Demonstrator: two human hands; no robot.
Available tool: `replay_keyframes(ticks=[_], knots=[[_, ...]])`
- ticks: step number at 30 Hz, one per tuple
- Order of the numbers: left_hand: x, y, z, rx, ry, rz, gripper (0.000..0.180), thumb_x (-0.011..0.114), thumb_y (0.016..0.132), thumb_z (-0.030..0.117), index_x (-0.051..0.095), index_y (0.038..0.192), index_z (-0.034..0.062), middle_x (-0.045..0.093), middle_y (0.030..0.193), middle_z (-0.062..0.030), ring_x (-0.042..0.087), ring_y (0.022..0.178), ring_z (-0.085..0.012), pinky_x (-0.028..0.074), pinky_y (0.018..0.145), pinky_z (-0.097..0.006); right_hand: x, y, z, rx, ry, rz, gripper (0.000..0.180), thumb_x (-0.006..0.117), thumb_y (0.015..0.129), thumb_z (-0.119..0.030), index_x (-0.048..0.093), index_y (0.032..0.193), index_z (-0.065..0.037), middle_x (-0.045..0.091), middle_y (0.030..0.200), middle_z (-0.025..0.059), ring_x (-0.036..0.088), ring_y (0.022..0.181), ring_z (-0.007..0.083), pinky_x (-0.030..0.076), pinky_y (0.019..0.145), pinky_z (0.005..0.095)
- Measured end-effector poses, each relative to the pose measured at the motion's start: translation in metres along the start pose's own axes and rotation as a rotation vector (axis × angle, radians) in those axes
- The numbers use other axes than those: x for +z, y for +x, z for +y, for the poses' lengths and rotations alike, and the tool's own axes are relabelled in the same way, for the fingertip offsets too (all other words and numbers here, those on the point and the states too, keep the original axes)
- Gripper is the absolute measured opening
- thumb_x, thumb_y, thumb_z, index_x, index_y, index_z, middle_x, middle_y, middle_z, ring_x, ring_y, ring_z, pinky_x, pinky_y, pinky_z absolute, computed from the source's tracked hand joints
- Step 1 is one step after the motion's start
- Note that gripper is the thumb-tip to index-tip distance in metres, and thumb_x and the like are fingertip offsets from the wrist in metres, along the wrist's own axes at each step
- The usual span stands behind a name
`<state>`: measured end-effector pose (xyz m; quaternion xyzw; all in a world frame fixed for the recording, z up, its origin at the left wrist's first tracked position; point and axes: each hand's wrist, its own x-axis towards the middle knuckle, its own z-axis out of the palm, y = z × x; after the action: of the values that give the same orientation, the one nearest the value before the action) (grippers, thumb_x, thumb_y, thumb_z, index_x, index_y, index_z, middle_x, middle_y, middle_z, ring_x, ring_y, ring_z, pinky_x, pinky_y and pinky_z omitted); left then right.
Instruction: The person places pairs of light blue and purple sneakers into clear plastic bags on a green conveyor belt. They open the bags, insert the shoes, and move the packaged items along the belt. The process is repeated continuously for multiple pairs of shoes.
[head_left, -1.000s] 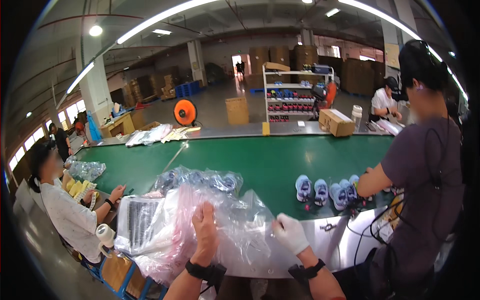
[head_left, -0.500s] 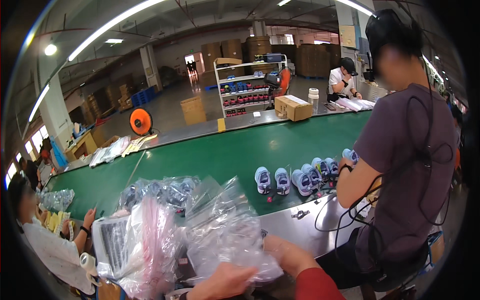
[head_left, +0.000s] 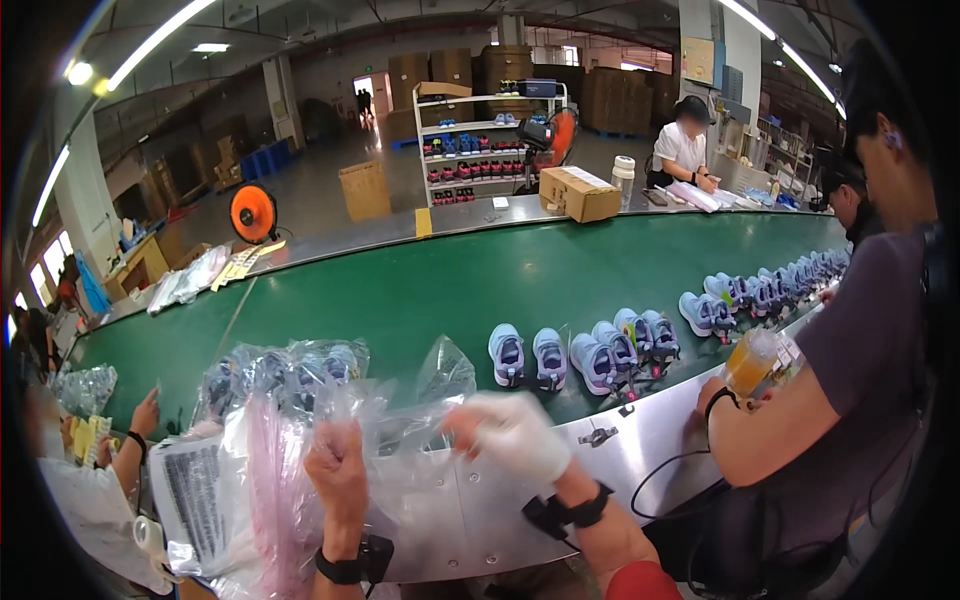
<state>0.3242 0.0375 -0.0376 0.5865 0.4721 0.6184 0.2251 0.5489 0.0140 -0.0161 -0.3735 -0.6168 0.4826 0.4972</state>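
Left hand [head_left: 338, 468] grips a clear bag [head_left: 398, 428] toward two o'clock; right hand [head_left: 522, 436] blurred, fingers' state unclear; bag looks light, limp, slippery, best pinched by its edge

Left hand [head_left: 336, 462]: bare and upright, fingers curled toward the palm on my feed.
Right hand [head_left: 515, 437]: white-gloved, reaching leftward; blur leaves me unsure of its finger pose.
Right forearm [head_left: 608, 540]: slanting up and left.

Gloved right hand [head_left: 515, 437], blurred in outline
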Motion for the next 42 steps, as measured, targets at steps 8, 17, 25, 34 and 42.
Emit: replay_keyframes(ticks=[8, 17, 25, 34, 42], knots=[[0.015, -0.014, -0.016, -0.076, -0.06, -0.041, 0.033, 0.061, 0.086, 0.002, 0.039, 0.063, 0.0074, 0.031, 0.06, 0.0079, 0.026, 0.056, -0.0026, 0.018, 0.048, -0.025, -0.104, 0.056, 0.12, 0.48, -1.485, 0.307, 0.055, 0.061, 0.072, -0.062, 0.06, 0.107, -0.019, 0.063, 0.093, 0.011, 0.062, 0.092, 0.0275, 0.042, 0.08, 0.043], [0.002, -0.023, -0.009, -0.071, -0.06, -0.019, 0.034, 0.065, 0.084, 0.004, 0.039, 0.061, 0.0079, 0.031, 0.06, 0.0076, 0.025, 0.056, -0.0025, 0.016, 0.047, -0.026, -0.091, 0.069, 0.158, 0.3, -1.383, 0.495, 0.04, 0.056, 0.077, -0.05, 0.067, 0.09, -0.014, 0.065, 0.089, 0.0139, 0.064, 0.085, 0.0283, 0.049, 0.07, 0.042], [-0.003, -0.014, 0.007, -0.233, -0.132, -0.062, 0.028, 0.06, 0.089, 0.016, 0.048, 0.067, 0.0052, 0.041, 0.066, 0.0074, 0.033, 0.062, -0.0031, 0.027, 0.052, -0.023, -0.065, -0.017, 0.008, -0.12, 0.441, 0.362, 0.054, 0.062, 0.086, -0.047, 0.056, 0.105, 0.004, 0.063, 0.096, 0.0044, 0.059, 0.082, 0.0091, 0.049, 0.07, 0.0239], [0.018, -0.05, 0.039, 0.024, -0.09, -0.349, 0.02, 0.058, 0.09, 0.018, 0.056, 0.076, 0.0038, 0.048, 0.061, 0.0066, 0.041, 0.057, -0.0031, 0.031, 0.048, -0.023, 0.029, -0.067, 0.013, -0.053, -0.92, 0.013, 0.033, 0.068, 0.076, -0.038, 0.066, 0.081, -0.006, 0.062, 0.087, 0.0141, 0.061, 0.079, 0.0326, 0.049, 0.07, 0.0387], [0.053, -0.009, 0.031, -0.044, -0.164, -0.405, 0.011, 0.056, 0.089, 0.011, 0.059, 0.087, -0.0002, 0.052, 0.065, -0.0102, 0.051, 0.063, -0.0103, 0.042, 0.056, -0.032, 0.068, -0.067, -0.002, -0.58, -1.326, -0.413, 0.021, 0.064, 0.069, -0.03, 0.067, 0.064, -0.01, 0.063, 0.077, 0.0077, 0.057, 0.088, 0.0281, 0.038, 0.089, 0.0384]])
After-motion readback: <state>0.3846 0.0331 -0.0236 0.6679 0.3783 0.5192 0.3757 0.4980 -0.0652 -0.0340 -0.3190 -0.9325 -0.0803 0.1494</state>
